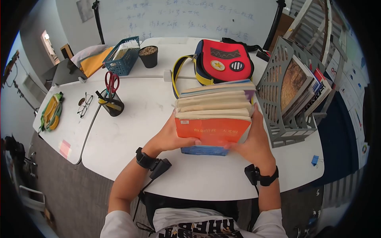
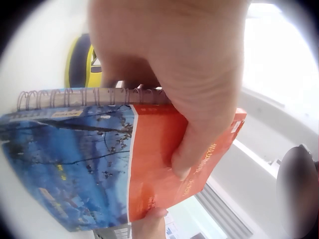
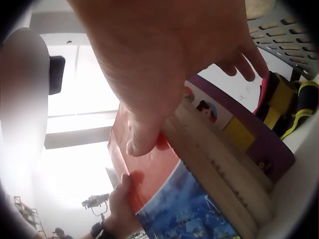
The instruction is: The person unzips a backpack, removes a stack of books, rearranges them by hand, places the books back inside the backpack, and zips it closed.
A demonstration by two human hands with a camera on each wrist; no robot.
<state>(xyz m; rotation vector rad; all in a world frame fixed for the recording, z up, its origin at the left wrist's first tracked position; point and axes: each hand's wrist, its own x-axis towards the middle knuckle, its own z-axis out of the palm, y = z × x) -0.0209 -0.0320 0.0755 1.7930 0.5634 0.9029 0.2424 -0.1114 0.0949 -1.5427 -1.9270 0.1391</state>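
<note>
Nearest of all, at the bottom edge, there's my white shirt (image 1: 178, 218), and out past it we go, left to right across the white table (image 1: 131, 131)! Far left lies a green-and-yellow pouch (image 1: 51, 112), then glasses (image 1: 84, 105), then a black pen holder (image 1: 112, 107) with red-handled scissors (image 1: 112, 82) poking up. Farther back sit a blue basket (image 1: 121, 63) and a dark pot (image 1: 149, 59).

Now the action: my left hand (image 1: 170, 134) is clamped on the left end of the stack of books (image 1: 214, 107), thumb laid over the orange-and-blue cover (image 1: 210, 127) that faces me. The stack sits between my palms at the near middle of the table, page edges up; whether its bottom touches the tabletop, I can't tell. A spiral binding (image 2: 65, 98) shows at the left wrist, a purple-edged cover (image 3: 276, 149) on the side away from me.

Just behind stands the red bag (image 1: 224, 59). And here's my right hand (image 1: 258, 139), clamped on the right end, thumb on the same cover. To hold this well, I reckon, I want even inward squeeze from both sides, thumbs flat, edges level; a lazy palm could let a thin middle book slip.

Right beyond, the grey file rack (image 1: 274, 85) leans close, and a blue binder clip (image 1: 315, 160) lies at the near right.
</note>
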